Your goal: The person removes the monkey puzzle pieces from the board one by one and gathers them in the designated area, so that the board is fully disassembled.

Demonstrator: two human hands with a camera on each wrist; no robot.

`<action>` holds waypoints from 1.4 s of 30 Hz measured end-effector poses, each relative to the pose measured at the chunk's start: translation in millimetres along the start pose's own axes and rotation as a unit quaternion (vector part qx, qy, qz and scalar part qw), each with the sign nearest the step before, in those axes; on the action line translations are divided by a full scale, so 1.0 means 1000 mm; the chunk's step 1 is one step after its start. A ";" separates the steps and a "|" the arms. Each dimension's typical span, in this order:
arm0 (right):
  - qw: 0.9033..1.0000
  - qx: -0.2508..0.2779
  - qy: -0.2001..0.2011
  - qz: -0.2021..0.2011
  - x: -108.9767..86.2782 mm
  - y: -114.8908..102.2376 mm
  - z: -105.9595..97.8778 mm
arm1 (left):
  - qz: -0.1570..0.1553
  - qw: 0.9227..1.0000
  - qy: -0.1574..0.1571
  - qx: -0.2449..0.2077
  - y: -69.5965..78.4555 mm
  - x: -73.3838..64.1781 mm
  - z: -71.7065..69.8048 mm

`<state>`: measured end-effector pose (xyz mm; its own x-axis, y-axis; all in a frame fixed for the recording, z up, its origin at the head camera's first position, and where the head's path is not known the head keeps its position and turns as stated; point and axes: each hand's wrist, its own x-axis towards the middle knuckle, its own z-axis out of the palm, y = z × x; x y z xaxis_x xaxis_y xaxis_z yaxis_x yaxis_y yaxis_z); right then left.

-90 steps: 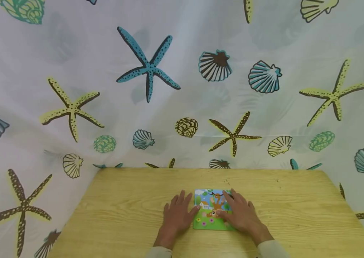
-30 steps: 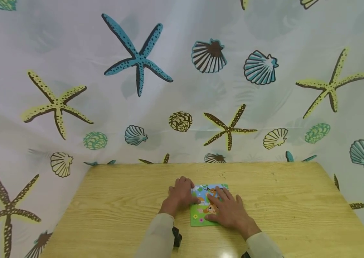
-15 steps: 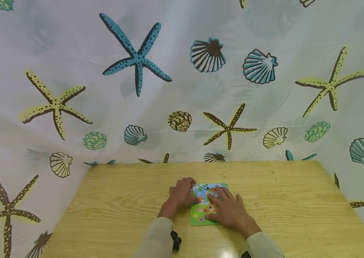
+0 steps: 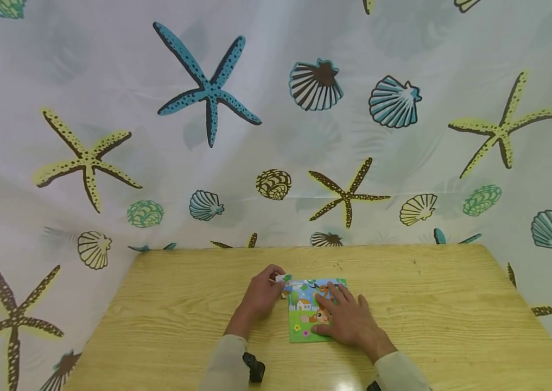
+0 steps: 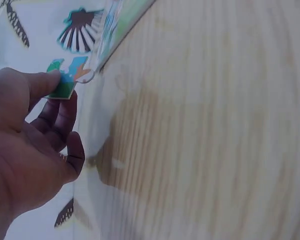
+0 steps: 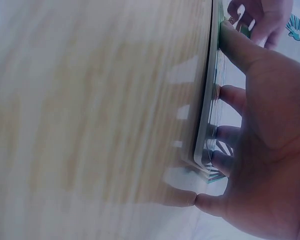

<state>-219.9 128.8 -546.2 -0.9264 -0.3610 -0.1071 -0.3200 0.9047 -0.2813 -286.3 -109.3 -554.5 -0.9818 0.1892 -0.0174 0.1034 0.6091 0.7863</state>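
A jigsaw puzzle [image 4: 303,304] with a monkey, a small house and flowers lies flat on the table. My left hand [image 4: 261,293] is at its upper left corner and pinches a puzzle piece [image 5: 67,82] between thumb and fingers. That piece is green, blue and orange, and in the left wrist view it is tilted, near the puzzle's edge. Spread over the right part of the picture, my right hand [image 4: 349,317] rests on the puzzle with straight fingers and covers some of the monkey. In the right wrist view its thumb [image 6: 237,45] presses the puzzle's surface.
The puzzle lies on a wood-grain table [image 4: 183,304]. A white curtain [image 4: 246,163] printed with starfish and shells hangs behind and at both sides. A black wrist device [image 4: 254,367] is strapped at the left sleeve.
Earlier both hands lay beside and on the puzzle. The left hand curled at its upper left, then drew left with a piece lifted from that corner. The right hand has kept still lately.
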 end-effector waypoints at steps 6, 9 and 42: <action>1.000 0.007 0.000 -0.004 -0.001 0.000 -0.001 | -0.056 0.998 0.035 0.006 -0.021 -0.003 -0.029; 1.000 0.007 0.001 -0.005 -0.001 0.000 0.000 | -0.073 0.996 0.045 0.024 -0.031 -0.005 -0.043; 1.000 0.015 0.004 -0.003 -0.001 0.001 0.000 | -0.119 0.973 0.079 0.182 -0.072 -0.021 -0.092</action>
<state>-218.8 129.9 -546.1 -0.9260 -0.3646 -0.0977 -0.3198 0.8953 -0.3102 -288.3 -228.3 -554.1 -0.9940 -0.0942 -0.0553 -0.1093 0.8592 0.4998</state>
